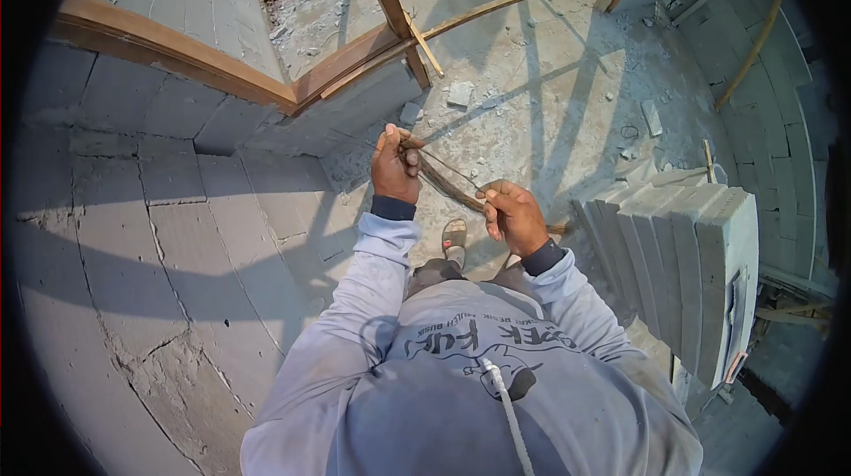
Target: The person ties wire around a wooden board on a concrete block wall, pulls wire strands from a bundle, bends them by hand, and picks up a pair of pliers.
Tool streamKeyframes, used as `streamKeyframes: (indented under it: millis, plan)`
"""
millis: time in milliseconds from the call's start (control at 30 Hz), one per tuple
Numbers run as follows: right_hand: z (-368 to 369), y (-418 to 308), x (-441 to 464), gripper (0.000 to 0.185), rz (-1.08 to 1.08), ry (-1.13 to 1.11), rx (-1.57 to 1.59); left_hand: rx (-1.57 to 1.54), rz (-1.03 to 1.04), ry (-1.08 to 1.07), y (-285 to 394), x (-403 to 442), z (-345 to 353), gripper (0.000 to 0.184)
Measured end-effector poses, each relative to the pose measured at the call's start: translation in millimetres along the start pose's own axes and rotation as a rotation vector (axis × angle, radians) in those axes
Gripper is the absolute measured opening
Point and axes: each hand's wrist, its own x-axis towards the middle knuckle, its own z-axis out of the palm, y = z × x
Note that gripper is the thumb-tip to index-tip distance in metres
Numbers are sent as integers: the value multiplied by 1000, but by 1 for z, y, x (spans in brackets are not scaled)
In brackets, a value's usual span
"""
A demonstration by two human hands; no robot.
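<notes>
Left hand point(394, 173), fingers pinched closed, grips one end of a thin cord point(450, 167); right hand point(518, 217) pinches its other end between thumb and fingers. The cord spans the gap between both hands' fingers, above a brown strip point(450, 189).

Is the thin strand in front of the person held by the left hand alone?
No, the thin strand runs from the fingers of the left hand to those of the right hand.
</notes>
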Motion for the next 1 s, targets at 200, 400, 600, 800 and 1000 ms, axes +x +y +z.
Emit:
streamKeyframes:
  millis: [200, 400, 600, 800, 1000]
  plan:
    - [8, 34, 7, 17, -414, 310, -803, 357, -8, 79, 1, 12, -11, 22]
    - [-6, 80, -3, 19, -505, 395, -1136, 559, 53, 56, -45, 21, -11, 21]
    - [-51, 40, -63, 26, 215, -138, 41, 360, -330, -148, -75, -2, -10, 26]
    - [-101, 46, -94, 28, 189, -254, 389, 117, -479, -322, -107, -14, 42, 25]
    - [-138, 25, -103, 29, -17, 146, -52, 450, -290, -352, -126, -27, 100, 36]
